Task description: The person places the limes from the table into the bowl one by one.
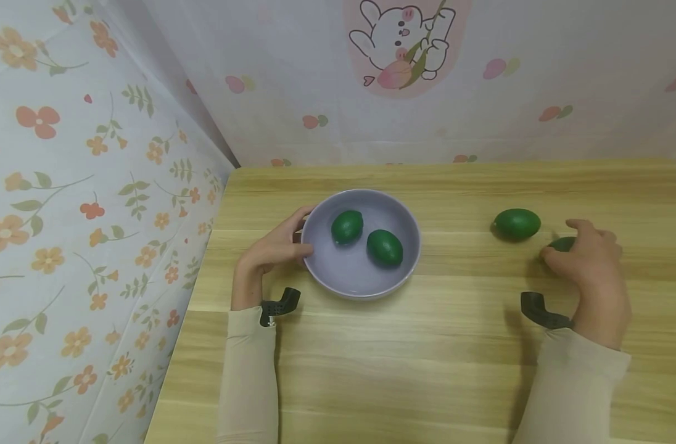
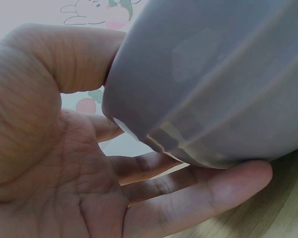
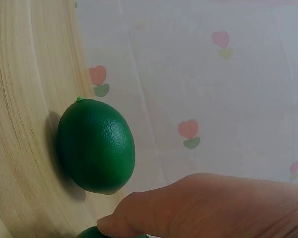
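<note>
A lavender bowl [image 1: 343,277] stands left of centre on the table, holding two green limes, one at the left [image 1: 347,227] and one at the right [image 1: 385,248]. My left hand [image 1: 274,246] grips its left side, thumb at the rim; the left wrist view shows the fingers reaching along the underside of the bowl [image 2: 213,74]. Farther right, my right hand [image 1: 593,265] holds another lime [image 1: 562,244] between thumb and fingers, mostly hidden by the hand. Just left of it lies a free lime [image 1: 517,224], large in the right wrist view with its stem tip showing.
The wooden table [image 1: 427,357] ends at a patterned cloth [image 1: 327,92] behind it. A floral cloth [image 1: 82,246] hangs along the left edge. Black mounts sit on the left wrist [image 1: 279,305] and the right wrist [image 1: 543,311].
</note>
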Tool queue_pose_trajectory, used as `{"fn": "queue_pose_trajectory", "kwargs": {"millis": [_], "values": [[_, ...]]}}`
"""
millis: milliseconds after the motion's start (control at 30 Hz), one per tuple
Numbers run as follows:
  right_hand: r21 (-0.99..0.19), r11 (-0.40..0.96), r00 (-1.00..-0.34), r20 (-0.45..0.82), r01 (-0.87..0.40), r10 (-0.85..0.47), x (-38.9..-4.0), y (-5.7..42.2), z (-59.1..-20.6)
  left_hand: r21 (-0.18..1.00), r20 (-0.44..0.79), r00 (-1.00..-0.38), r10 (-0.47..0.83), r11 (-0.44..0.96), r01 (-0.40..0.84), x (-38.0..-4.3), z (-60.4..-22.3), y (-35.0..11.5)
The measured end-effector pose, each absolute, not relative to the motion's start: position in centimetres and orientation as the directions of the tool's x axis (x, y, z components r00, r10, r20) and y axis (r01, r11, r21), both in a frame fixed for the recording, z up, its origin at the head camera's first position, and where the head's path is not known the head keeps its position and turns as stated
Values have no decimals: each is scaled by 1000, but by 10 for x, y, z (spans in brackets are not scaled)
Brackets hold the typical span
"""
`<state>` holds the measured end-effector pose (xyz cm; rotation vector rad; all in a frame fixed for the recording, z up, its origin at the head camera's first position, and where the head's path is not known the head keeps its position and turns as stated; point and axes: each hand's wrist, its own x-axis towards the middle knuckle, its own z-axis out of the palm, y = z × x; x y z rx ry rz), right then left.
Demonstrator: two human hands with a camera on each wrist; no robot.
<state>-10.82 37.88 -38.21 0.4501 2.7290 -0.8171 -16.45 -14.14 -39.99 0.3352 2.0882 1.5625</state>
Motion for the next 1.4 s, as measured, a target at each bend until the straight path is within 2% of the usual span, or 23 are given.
{"fn": "queue_pose_trajectory", "kwargs": {"millis": [333,633,933,1400], "values": [[-439,812,-910,-332,384,251,-104,381,-382,950,-241,-837,491,294,-101,-164,-399,-141],[-469,769,-893,-335,434,300,-99,382,-380,949,-242,-835,494,300,-97,-163,-399,-141],[-470,771,-891,-358,430,278,-98,383,-378,952,-247,-833,495,283,-115,-163,-398,-141],[-494,760,-901,-322,423,292,-101,382,-378,953,-240,-834,497,285,-104,-164,-401,-142]]}}
